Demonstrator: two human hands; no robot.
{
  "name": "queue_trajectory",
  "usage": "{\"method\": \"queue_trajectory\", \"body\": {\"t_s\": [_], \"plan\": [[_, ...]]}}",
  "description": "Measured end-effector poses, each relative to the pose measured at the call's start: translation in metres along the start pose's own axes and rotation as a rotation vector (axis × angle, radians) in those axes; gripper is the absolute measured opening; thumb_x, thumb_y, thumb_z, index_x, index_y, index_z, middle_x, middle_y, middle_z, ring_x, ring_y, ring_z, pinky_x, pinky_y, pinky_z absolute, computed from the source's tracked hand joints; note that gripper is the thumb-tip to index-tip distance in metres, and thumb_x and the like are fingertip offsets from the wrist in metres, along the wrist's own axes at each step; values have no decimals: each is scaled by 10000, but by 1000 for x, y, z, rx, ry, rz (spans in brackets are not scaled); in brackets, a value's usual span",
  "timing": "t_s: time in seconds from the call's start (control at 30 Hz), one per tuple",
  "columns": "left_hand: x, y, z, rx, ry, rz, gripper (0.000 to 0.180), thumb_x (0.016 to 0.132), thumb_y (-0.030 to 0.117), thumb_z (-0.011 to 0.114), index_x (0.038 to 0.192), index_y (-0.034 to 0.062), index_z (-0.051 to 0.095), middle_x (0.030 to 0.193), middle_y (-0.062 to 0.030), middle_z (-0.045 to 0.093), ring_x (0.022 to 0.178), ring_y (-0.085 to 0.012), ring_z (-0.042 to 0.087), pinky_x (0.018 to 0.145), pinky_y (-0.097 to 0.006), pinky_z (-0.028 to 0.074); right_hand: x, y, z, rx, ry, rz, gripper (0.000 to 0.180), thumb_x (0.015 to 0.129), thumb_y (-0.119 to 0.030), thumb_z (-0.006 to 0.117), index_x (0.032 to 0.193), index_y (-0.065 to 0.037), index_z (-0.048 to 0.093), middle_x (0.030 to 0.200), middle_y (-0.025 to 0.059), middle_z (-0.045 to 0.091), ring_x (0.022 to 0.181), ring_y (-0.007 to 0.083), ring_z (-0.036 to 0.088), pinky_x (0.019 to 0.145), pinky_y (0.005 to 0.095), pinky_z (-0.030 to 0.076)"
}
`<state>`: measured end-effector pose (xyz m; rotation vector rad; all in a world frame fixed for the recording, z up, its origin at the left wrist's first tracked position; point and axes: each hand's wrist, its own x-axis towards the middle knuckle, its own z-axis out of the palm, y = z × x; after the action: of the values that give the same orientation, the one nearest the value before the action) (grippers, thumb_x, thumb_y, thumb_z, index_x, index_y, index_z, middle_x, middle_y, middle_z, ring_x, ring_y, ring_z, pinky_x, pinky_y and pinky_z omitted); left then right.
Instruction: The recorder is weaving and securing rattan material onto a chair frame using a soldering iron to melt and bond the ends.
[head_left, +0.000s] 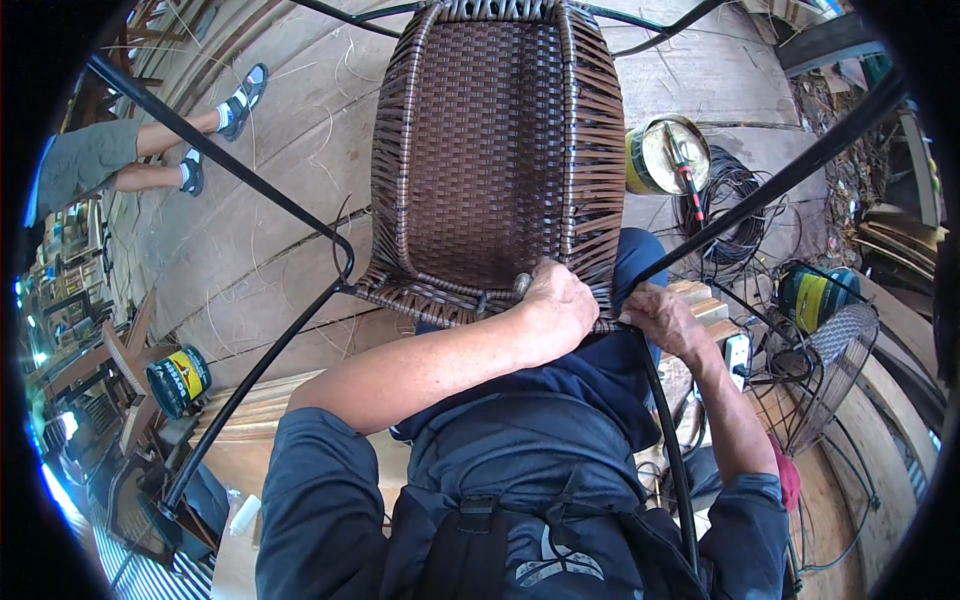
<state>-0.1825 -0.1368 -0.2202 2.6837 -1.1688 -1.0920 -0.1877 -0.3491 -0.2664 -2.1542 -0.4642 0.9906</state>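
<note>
The woven seat (pixel 484 145) of dark brown strands lay across the person's lap, its near edge toward the body and its black metal legs (pixel 765 190) splayed outward. The left hand (pixel 562 302) was clenched at the near right corner of the rim; a small rounded grey object (pixel 522 285) showed beside its fingers, and whether it was gripped could not be determined. The right hand (pixel 662 318) had its fingertips bunched at the outer side of the same corner; what they pinched was hidden.

The step in hand appeared to be close work on the corner binding. It called for the left hand to steady the rim, the right to apply even tension, and each strand to lie flat against its neighbour. Uneven pulling risked gaps or twisted strands at the bend.

Edges required attention. One leg ran down just beside the right forearm, limiting outward travel of the elbow. A pail (pixel 637 165) carrying a red-handled tool (pixel 688 180) stood close to the seat's right side, with a black coil (pixel 738 215) beyond. Leftward, floorboards (pixel 295 225) extended toward another person's feet (pixel 240 105), offering more turning room.
</note>
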Motion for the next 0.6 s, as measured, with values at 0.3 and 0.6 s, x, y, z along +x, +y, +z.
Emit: {"method": "queue_trajectory", "body": {"t_s": [0.3,0.6], "plan": [[-20,-29,38,-322,277,-85,139,828,139,557,839,21,628,763,-152,664,719,-301,662,683,-402,494,4,-5,3,-50,37,-38,164,826,-194,648,858,-33,656,832,125,602,849,311,585,759,397,464],[-7,7,42,-288,347,-71,157,849,187,562,882,43,612,791,-129,654,703,-301,671,637,-438,517,-107,67,25,362,898,508,221,917,-217,605,974,-10,655,715,23,591,644,100,535,614,257,449]]}}
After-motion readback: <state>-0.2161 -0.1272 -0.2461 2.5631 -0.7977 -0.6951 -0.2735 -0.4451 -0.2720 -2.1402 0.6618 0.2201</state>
